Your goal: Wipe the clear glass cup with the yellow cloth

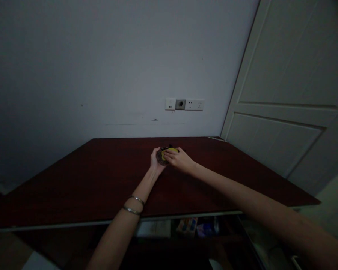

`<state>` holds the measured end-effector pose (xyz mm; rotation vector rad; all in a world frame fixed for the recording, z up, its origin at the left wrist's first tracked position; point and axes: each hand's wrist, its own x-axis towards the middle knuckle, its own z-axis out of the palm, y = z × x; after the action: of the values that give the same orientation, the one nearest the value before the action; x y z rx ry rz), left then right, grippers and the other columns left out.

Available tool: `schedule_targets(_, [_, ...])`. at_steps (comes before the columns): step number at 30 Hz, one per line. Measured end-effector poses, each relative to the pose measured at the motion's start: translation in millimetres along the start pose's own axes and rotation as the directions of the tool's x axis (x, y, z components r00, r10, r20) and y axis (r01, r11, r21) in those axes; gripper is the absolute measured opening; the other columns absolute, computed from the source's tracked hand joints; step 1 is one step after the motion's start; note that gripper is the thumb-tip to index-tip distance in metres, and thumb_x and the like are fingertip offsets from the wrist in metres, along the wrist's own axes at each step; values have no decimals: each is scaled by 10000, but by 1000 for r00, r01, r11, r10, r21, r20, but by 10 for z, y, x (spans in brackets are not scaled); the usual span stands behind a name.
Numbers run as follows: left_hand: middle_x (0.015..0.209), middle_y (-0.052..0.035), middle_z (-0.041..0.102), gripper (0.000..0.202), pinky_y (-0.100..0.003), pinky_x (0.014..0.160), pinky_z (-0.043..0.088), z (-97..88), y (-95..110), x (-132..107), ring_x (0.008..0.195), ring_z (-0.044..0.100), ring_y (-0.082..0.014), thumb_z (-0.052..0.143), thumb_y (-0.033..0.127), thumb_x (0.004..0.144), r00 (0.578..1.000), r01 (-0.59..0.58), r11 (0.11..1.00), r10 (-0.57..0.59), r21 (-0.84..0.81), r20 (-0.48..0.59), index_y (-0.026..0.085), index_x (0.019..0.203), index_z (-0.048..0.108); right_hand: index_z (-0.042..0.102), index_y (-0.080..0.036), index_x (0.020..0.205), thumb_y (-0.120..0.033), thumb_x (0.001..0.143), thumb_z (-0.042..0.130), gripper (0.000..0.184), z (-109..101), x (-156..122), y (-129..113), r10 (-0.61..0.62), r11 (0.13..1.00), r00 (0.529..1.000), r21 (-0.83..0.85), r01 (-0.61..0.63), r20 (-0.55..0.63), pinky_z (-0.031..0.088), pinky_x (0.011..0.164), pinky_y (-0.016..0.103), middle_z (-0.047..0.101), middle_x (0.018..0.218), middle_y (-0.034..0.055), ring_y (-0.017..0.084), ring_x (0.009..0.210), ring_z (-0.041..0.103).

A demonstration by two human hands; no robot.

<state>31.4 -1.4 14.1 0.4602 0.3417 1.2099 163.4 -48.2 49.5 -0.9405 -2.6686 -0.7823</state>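
I observe the left hand [155, 162] cupped around a round, dark-clear, glass-like vessel [159, 157] over the dark-red, wood-look tabletop [107, 180]. The right hand [182, 160] grips a yellow, soft-looking piece [173, 149] at the vessel. I judge handling underway, release not yet done; remaining work: indeterminable.

Tabletop [73, 180]: dark red-brown, flat and broad, sweeping across the view with a faint dull sheen!
Front edge [59, 225]: a thin pale strip here, running along the near side.
Back edge [129, 138]: straight as it comes, shorter in view than the front.
Whitish piece [216, 139]: there, slim and flat at the back-right corner, too small to make out.
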Motion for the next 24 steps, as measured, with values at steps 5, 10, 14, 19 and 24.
schedule_targets(5, [685,-90,666,224,-246,627,466,-4,-40,31,634,616,-156,466,227,670,985,-172,984,171,48,16,87,670,640,499,-145,1090,-113,724,460,369,-72,39,-344,351,922,935,155,-356,58,464,747,316,568,1127,135,232,1092,465])
schedule_targets(10, [726,-109,675,297,-269,675,462,-22,-19,30,665,627,-177,473,315,693,969,-247,969,246,24,40,77,690,650,530,-207,1010,-143,745,440,287,-98,137,-499,490,828,871,287,-482,49,489,650,270,604,994,85,217,1028,466])
schedule_targets(14, [842,-143,671,451,-312,726,467,-14,18,-8,737,632,-208,462,469,722,976,-197,980,198,-19,96,66,793,653,481,-187,1126,-84,741,438,401,-20,142,-459,378,895,921,291,-338,-94,499,715,301,562,1125,87,227,1091,383])
schedule_targets(19, [899,-166,656,612,-403,819,447,-7,0,-39,894,603,-273,428,604,709,970,-35,999,32,8,240,64,904,640,475,-103,1164,-63,788,407,384,120,88,-235,124,985,965,146,-92,-230,436,858,402,531,1177,134,247,1101,376])
schedule_targets(24, [897,-111,657,570,-315,722,489,19,-20,-29,808,619,-199,404,589,748,972,-15,999,6,38,235,116,984,619,481,-100,1169,-116,853,373,334,196,14,-21,-34,997,958,59,53,-286,431,846,413,520,1202,148,239,1129,386])
